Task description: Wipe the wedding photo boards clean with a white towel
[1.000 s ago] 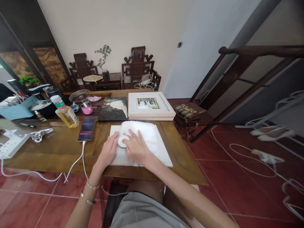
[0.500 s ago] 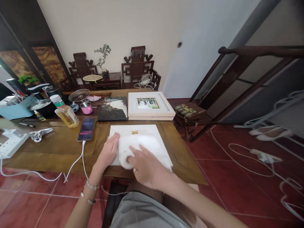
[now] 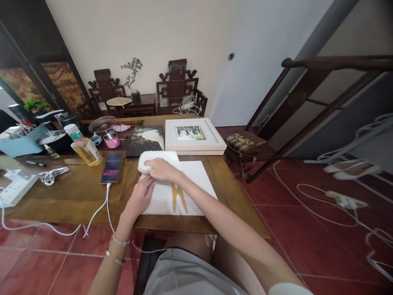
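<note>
A folded white towel point(image 3: 166, 154) covers the far left part of a white board point(image 3: 198, 180) on the wooden table. My right hand point(image 3: 163, 169) presses down on the towel, its fingers gripping the folds. Below my right forearm shows a tan-gold shape point(image 3: 179, 200) on the board, its upper part hidden. My left hand point(image 3: 141, 195) lies along the board's left edge with fingers extended, the tips close to the towel and the right hand.
Behind the board lie a dark photo panel point(image 3: 145, 140) and stacked white picture frames point(image 3: 211, 143). To the left are a phone point(image 3: 112, 168) on a cable, a bottle point(image 3: 86, 150), a pink cup point(image 3: 112, 140), a clear hair clip point(image 3: 52, 175) and a power strip point(image 3: 15, 188).
My right hand has moved the towel from the near middle of the board to its far left corner, exposing more of the gold shape. My left hand stays at the left edge.
</note>
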`<action>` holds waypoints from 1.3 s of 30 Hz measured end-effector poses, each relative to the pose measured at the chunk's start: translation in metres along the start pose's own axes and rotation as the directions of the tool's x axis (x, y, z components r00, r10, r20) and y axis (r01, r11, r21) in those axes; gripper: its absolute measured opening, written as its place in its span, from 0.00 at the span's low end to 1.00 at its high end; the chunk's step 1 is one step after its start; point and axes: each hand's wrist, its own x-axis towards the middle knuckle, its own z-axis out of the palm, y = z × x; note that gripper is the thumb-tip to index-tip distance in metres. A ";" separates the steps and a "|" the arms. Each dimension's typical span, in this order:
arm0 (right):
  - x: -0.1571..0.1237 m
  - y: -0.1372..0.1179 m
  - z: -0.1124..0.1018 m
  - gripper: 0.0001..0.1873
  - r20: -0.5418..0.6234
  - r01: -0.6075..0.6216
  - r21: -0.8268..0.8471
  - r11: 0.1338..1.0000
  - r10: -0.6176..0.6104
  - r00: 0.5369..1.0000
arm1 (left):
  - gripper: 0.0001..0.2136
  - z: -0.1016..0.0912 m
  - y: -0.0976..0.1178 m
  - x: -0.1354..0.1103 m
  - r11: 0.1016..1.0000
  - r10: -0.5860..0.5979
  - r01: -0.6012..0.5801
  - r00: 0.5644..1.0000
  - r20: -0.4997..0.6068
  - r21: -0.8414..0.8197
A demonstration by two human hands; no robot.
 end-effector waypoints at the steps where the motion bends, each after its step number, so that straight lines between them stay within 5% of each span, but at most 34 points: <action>1: -0.001 0.002 0.000 0.15 -0.003 0.008 0.009 1.000 -0.008 1.000 | 0.17 0.001 -0.001 0.000 1.000 -0.007 0.007 1.000 -0.003 0.005; 5: -0.027 0.027 -0.005 0.13 -0.037 -0.019 0.024 1.000 0.020 0.999 | 0.17 0.006 -0.009 -0.001 0.999 -0.046 0.046 0.999 0.003 0.021; 13: -0.127 0.090 -0.011 0.12 -0.121 -0.160 -0.008 0.987 0.158 0.980 | 0.17 0.009 -0.013 -0.001 0.999 -0.038 0.038 0.999 0.006 0.012; 22: -0.222 0.023 0.005 0.18 0.041 0.012 0.044 0.999 -0.014 0.999 | 0.16 0.008 -0.011 0.001 0.999 -0.032 0.032 0.999 0.002 0.025; 26: -0.216 0.024 0.003 0.17 0.018 -0.002 -0.021 1.000 0.002 1.000 | 0.16 0.007 -0.010 0.000 0.999 -0.029 0.029 1.000 -0.001 0.014; 35: -0.122 0.088 -0.003 0.16 -0.140 -0.113 -0.084 0.990 0.101 0.985 | 0.16 0.007 -0.013 0.000 1.000 -0.025 0.025 1.000 -0.005 -0.008; 39: -0.125 0.088 0.001 0.16 -0.147 -0.098 -0.108 0.989 0.081 0.986 | 0.16 0.007 -0.012 -0.001 0.999 -0.037 0.037 0.999 0.003 -0.009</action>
